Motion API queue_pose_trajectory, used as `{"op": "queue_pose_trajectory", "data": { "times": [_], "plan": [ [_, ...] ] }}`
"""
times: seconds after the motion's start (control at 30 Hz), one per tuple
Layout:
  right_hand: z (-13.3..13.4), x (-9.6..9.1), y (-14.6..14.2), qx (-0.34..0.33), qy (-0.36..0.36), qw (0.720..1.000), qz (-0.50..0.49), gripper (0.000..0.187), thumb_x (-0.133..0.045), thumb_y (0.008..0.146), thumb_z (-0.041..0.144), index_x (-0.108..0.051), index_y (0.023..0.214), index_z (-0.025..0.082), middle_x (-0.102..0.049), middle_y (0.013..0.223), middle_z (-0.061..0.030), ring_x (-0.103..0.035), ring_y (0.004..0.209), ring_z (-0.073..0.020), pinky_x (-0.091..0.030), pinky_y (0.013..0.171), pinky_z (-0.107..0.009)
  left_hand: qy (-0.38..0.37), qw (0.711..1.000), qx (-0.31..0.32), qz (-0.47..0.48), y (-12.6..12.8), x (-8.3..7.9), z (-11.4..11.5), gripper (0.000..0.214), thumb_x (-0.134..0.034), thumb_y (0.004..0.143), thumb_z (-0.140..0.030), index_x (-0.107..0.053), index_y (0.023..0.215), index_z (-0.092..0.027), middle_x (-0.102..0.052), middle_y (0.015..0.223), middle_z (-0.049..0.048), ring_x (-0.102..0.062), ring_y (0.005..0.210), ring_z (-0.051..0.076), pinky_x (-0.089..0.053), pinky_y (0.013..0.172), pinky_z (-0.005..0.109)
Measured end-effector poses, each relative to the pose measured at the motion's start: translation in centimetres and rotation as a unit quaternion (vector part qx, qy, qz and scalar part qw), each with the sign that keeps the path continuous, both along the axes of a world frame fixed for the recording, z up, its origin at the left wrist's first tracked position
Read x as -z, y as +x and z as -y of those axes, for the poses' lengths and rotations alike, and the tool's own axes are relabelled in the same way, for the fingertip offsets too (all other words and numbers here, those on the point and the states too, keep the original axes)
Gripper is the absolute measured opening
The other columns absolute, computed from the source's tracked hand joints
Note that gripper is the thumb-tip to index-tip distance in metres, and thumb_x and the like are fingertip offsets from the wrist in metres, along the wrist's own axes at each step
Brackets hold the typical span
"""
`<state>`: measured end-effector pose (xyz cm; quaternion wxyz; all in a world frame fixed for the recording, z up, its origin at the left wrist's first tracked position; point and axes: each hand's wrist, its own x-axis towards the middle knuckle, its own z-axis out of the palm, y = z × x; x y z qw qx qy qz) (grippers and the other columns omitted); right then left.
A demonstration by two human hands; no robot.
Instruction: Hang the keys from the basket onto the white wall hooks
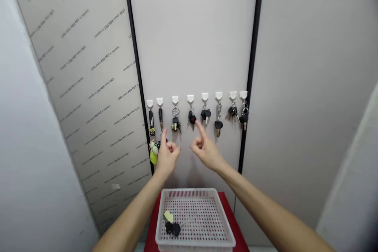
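My left hand (167, 158) is raised with the index finger stretched up and the other fingers curled, holding nothing. It is nearest to a key set on a dark braided strap (160, 115), whose lower part it hides. My right hand (206, 149) points up and left with its index finger, also holding nothing. Its fingertip overlaps the edge of a black key set (192, 118) with a red mark; I cannot tell if they touch. Between the hands hangs a ringed key bunch (176, 123). Further left is a black strap (151, 122) with a yellow-green tag (153, 156).
A row of several white hooks (190, 98) crosses the pale panel, with more keys (218, 125) at the right. Below, a white perforated basket (224, 220) stands on a red surface (233, 214). It holds black keys (173, 228) and a pale yellow tag (168, 216).
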<state>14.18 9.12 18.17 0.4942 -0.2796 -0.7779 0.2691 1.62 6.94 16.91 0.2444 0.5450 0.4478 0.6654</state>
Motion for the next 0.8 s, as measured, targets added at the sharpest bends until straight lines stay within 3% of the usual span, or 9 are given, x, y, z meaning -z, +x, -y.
{"op": "queue_pose_trajectory", "data": {
  "times": [0.1, 0.2, 0.43, 0.57, 0.67, 0.8],
  "plan": [
    [0.9, -3.0, -0.7, -0.023, 0.071, 0.991, -0.112, 0.07, -0.04, 0.065, 0.013, 0.002, 0.119, 0.025, -0.035, 0.05, 0.0074, -0.034, 0.043, -0.0064, -0.033, 0.044, -0.019, 0.114, 0.993, 0.022, -0.024, 0.1, -4.2, 1.5, 0.074, -0.047, 0.061, -0.011, -0.002, 0.118, -0.024, -0.035, 0.048, -0.0093, -0.033, 0.044, 0.003, -0.031, 0.048, 0.015],
    [1.2, -3.7, -1.1, -0.036, 0.078, 0.988, -0.126, 0.07, -0.041, 0.066, 0.014, 0.003, 0.119, 0.026, -0.036, 0.049, 0.0074, -0.034, 0.041, -0.0069, -0.033, 0.042, -0.02, 0.145, 0.988, 0.031, -0.032, 0.3, -5.9, 1.9, 0.075, -0.047, 0.06, -0.01, -0.002, 0.118, -0.024, -0.034, 0.048, -0.0091, -0.034, 0.044, 0.003, -0.032, 0.048, 0.016],
    [1.0, -3.1, -1.6, -0.049, 0.065, 0.99, -0.113, 0.071, -0.042, 0.065, 0.014, 0.002, 0.119, 0.027, -0.036, 0.048, 0.0079, -0.034, 0.04, -0.0068, -0.032, 0.04, -0.02, 0.128, 0.99, 0.053, -0.037, 0.8, -4.9, 1.4, 0.072, -0.046, 0.061, -0.01, -0.005, 0.118, -0.024, -0.034, 0.049, -0.0086, -0.033, 0.044, 0.003, -0.032, 0.048, 0.015],
    [0.6, -2.9, -2.1, -0.032, 0.058, 0.992, -0.105, 0.07, -0.042, 0.065, 0.016, 0.002, 0.119, 0.025, -0.037, 0.048, 0.0081, -0.034, 0.04, -0.0068, -0.034, 0.041, -0.02, 0.111, 0.991, 0.037, -0.063, -0.1, -3.9, 0.9, 0.071, -0.046, 0.061, -0.013, -0.005, 0.118, -0.024, -0.035, 0.049, -0.0084, -0.035, 0.044, 0.003, -0.033, 0.049, 0.015],
    [-0.7, -2.4, -2.9, 0.023, 0.039, 0.997, -0.058, 0.058, -0.041, 0.065, 0.019, -0.015, 0.117, 0.022, -0.041, 0.05, 0.0065, -0.037, 0.042, -0.0068, -0.036, 0.046, -0.022, 0.084, 0.992, -0.051, -0.075, -2.3, -2.4, -0.6, 0.066, -0.046, 0.061, -0.015, -0.012, 0.117, -0.024, -0.039, 0.052, -0.0075, -0.038, 0.047, 0.004, -0.035, 0.053, 0.017],
    [-3.6, -2.1, -4.6, 0.165, 0.035, 0.985, 0.022, 0.041, -0.043, 0.063, 0.029, -0.042, 0.101, 0.015, -0.051, 0.077, -0.0041, -0.046, 0.062, -0.0105, -0.038, 0.06, -0.025, 0.029, 0.955, -0.282, -0.087, -5.4, -0.4, -3.3, 0.061, -0.051, 0.056, -0.02, -0.024, 0.111, -0.02, -0.047, 0.082, 0.0022, -0.046, 0.073, 0.011, -0.036, 0.068, 0.024]
  ]
}}
